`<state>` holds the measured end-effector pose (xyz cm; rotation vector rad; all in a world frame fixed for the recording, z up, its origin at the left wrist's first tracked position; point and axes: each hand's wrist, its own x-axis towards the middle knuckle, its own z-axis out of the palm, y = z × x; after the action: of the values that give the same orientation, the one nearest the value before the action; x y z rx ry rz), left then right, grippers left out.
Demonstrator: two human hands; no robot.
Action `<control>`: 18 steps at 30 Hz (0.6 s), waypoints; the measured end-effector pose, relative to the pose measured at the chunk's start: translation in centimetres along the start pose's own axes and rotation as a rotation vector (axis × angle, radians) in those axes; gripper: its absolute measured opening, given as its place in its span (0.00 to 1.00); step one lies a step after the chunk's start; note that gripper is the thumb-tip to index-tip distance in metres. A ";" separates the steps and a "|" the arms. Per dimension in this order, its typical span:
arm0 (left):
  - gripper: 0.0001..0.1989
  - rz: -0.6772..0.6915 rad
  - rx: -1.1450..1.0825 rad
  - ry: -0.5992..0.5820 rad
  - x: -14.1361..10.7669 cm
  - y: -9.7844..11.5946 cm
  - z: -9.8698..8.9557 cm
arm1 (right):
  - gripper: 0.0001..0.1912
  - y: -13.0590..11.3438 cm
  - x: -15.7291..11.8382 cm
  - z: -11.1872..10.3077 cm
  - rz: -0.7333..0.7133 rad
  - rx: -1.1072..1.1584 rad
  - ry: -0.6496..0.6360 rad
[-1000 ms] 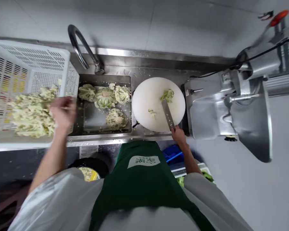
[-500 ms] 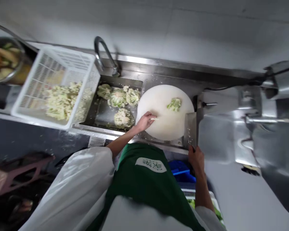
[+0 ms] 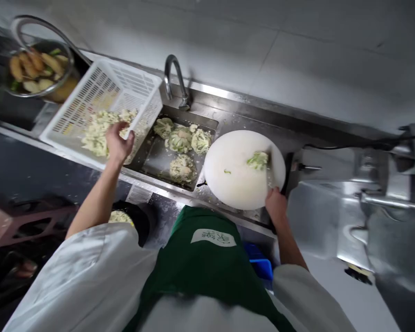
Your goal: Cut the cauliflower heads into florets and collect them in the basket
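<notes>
My left hand (image 3: 119,142) is over the near right part of a white plastic basket (image 3: 67,154), above cut cauliflower florets (image 3: 98,131). Its thumb and fingers are apart, with nothing visible between them. My right hand (image 3: 276,204) grips a cleaver (image 3: 270,171) by the handle. The blade stands on the round white cutting board (image 3: 233,193), just right of a cauliflower piece (image 3: 257,160). A small green scrap (image 3: 227,171) lies on the board. Left of the board, several cauliflower heads (image 3: 182,168) sit in a metal sink (image 3: 155,161).
A curved faucet (image 3: 174,76) rises behind the sink. At the far left stands a pot of vegetables (image 3: 38,71). Metal kitchen equipment (image 3: 346,193) borders the board on the right. Below the counter are a black bin (image 3: 147,223) and a blue container (image 3: 261,267).
My left hand has moved left from the board to the basket, and its pinched bit is no longer visible. My right hand has brought the cleaver against the cauliflower piece. The view has shifted left.
</notes>
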<state>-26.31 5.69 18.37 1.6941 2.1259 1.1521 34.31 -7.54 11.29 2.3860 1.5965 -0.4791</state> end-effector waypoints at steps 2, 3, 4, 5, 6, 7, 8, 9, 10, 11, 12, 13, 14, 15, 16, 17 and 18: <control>0.14 0.032 -0.192 -0.189 -2.8 4.6 7.2 | 0.21 -1.0 -0.5 -0.4 -0.054 0.022 -0.025; 0.16 0.037 -0.284 -0.311 -4.6 7.3 11.3 | 0.21 -1.3 -0.9 -0.6 -0.063 0.036 -0.036; 0.18 0.062 -0.328 -0.393 -6.5 10.3 15.4 | 0.21 -1.3 -1.3 -0.6 -0.056 0.050 -0.040; 0.21 0.092 -0.356 -0.453 -8.4 13.2 19.4 | 0.21 -1.2 -1.8 -0.6 -0.042 0.062 -0.042; 0.27 0.122 -0.361 -0.529 -10.2 16.1 23.1 | 0.21 -0.9 -2.4 -0.6 -0.025 0.075 -0.042; 0.35 0.141 -0.297 -0.647 -11.8 18.7 26.4 | 0.21 -0.5 -3.0 -0.4 -0.007 0.085 -0.042; 0.42 0.169 -0.221 -0.772 -13.3 21.0 29.2 | 0.21 0.1 -3.7 -0.2 0.003 0.097 -0.048; 0.45 0.202 -0.147 -0.874 -14.4 22.9 31.6 | 0.21 0.8 -4.3 0.1 0.023 0.110 -0.055; 0.44 0.248 -0.087 -0.943 -15.3 24.2 33.4 | 0.22 1.5 -4.9 0.5 0.047 0.115 -0.063; 0.41 0.298 -0.053 -0.974 -16.0 25.0 34.9 | 0.24 2.3 -5.4 0.9 0.082 0.119 -0.071; 0.38 0.333 -0.043 -0.983 -16.5 25.4 35.8 | 0.25 3.1 -5.8 1.4 0.089 0.128 -0.098; 0.35 0.361 -0.052 -0.977 -16.8 25.2 36.3 | 0.27 3.7 -6.0 1.9 0.101 0.128 -0.103; 0.33 0.376 -0.085 -0.947 -17.1 24.6 36.2 | 0.28 4.2 -6.2 2.4 0.092 0.133 -0.108; 0.32 0.369 -0.134 -0.900 -17.3 23.6 35.6 | 0.28 4.4 -6.3 2.7 0.066 0.139 -0.112; 0.32 0.340 -0.190 -0.841 -17.6 22.2 34.2 | 0.27 4.5 -6.4 3.0 0.043 0.146 -0.122; 0.32 0.286 -0.246 -0.770 -18.0 20.5 32.3 | 0.26 4.2 -6.5 3.0 0.021 0.155 -0.127; 0.33 0.201 -0.301 -0.687 -18.4 18.5 29.8 | 0.26 3.8 -6.5 3.0 -0.004 0.164 -0.125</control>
<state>10.81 3.45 4.73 1.8324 1.3285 0.7242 35.10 -15.60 11.16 2.4152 1.5624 -0.7715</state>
